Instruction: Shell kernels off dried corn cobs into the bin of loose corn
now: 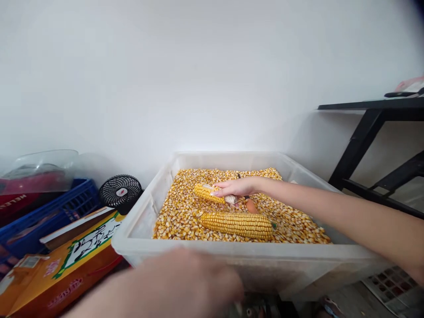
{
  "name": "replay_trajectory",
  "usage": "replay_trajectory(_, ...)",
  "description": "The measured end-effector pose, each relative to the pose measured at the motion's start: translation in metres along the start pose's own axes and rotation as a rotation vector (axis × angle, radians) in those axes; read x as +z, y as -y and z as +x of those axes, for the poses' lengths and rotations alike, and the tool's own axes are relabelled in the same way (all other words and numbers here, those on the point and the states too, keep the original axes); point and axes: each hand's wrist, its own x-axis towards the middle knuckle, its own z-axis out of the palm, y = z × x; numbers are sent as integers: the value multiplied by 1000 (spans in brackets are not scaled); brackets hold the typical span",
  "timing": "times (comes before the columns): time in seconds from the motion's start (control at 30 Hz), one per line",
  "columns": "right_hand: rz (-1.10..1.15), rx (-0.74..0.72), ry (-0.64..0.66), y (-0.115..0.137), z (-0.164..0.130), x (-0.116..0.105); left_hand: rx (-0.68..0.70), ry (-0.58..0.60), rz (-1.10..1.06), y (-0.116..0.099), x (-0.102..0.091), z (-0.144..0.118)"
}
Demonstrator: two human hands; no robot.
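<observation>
My right hand (pixel 236 187) reaches in from the right and is closed around a corn cob (pixel 206 192). Yellow kernels cover most of this cob, and a pale bare end pokes out below my fingers. Nearer to me lies a second corn cob (pixel 236 224), full of kernels, on a thick bed of loose corn kernels (pixel 185 212). Between the two cobs an orange, rounded object (pixel 251 206) shows in part; its kind is unclear. In front of the bin's near rim is my left hand (pixel 188 282), smeared by motion, its fingers not readable.
The kernels fill a whitish plastic bin (pixel 142 245) against a white wall. On the left are a small black fan (pixel 121 192), an orange-yellow cardboard box (pixel 66 278) and a blue crate (pixel 79 198). A black-framed table (pixel 371 106) stands at right.
</observation>
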Motion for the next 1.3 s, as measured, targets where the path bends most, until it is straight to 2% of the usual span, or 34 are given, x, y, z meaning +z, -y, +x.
replay_trajectory(0.03, 59, 1, 27, 2, -1, -3, -41, -79, 50, 0, -22, -3)
replay_trajectory(0.07, 113, -12, 52, 5, -3, -5, -139, -214, 191, 2, -44, -1)
replay_trajectory(0.17, 228, -76, 82, 13, -9, -12, -361, -568, 513, 29, -103, 25)
replay_trajectory(0.2, 257, -90, 73, 15, -12, -13, -403, -636, 561, 43, -117, 38)
replay_trajectory(0.27, 320, -120, 33, 20, -17, -14, -497, -701, 554, 73, -136, 65)
replay_trajectory(0.3, 351, -142, 16, 22, -20, -15, -565, -661, 450, 87, -140, 78)
replay_trajectory(0.37, 403, -187, -15, 24, -25, -17, -707, -492, 61, 108, -140, 102)
replay_trajectory(0.4, 418, -202, -31, 24, -27, -18, -727, -413, -149, 114, -138, 113)
replay_trajectory(0.43, 425, -214, -47, 24, -30, -20, -676, -379, -319, 118, -136, 122)
replay_trajectory(0.5, 405, -234, -93, 23, -35, -23, -537, -456, -472, 121, -132, 139)
replay_trajectory(0.6, 320, -268, -210, 22, -40, -23, -455, -554, -437, 118, -134, 157)
replay_trajectory(0.7, 256, -277, -280, 23, -44, -18, -437, -583, -394, 117, -136, 167)
replay_trajectory(0.83, 253, -259, -201, 24, -48, -12, -349, -610, -453, 124, -129, 165)
replay_trajectory(0.97, 316, -217, -104, 23, -49, -8, -368, -630, -473, 129, -121, 159)
replay_trajectory(1.03, 352, -193, -112, 21, -45, -4, -382, -638, -447, 128, -119, 156)
replay_trajectory(1.1, 342, -163, -250, 18, -37, 2, -393, -656, -378, 124, -117, 154)
replay_trajectory(1.2, 197, -158, -548, 11, -24, 12, -372, -651, -243, 117, -114, 152)
replay_trajectory(1.3, 49, -185, -649, 4, -17, 15, -381, -630, -225, 111, -109, 150)
